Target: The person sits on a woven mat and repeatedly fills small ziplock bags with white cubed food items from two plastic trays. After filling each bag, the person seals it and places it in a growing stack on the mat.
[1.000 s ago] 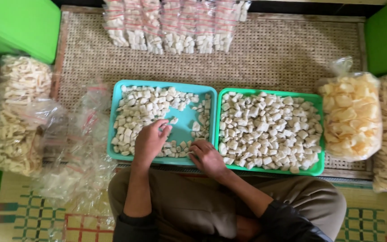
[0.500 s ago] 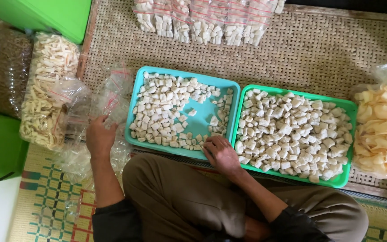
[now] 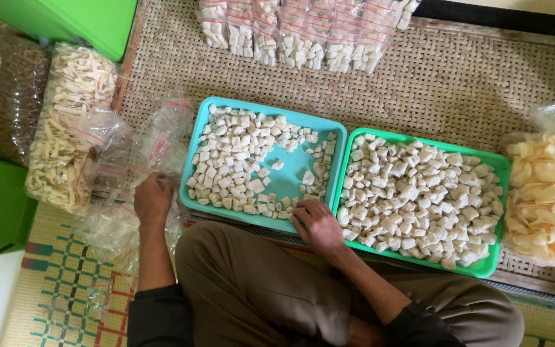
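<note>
- The left hand (image 3: 152, 200) lay on a heap of clear plastic bags (image 3: 137, 168) beside the blue tray (image 3: 288, 182) — whether it gripped one, I could not tell.
- The right hand (image 3: 319, 226) rested, fingers curled, on white cracker pieces (image 3: 232, 167) at the blue tray's near rim.
- A green tray (image 3: 487, 266) — full of pieces — sat just beside it.

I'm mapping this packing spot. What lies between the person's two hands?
In the head view, the near left corner of the turquoise tray, with small white cubes in it, lies between the left hand on the clear bags and the right hand.
</note>
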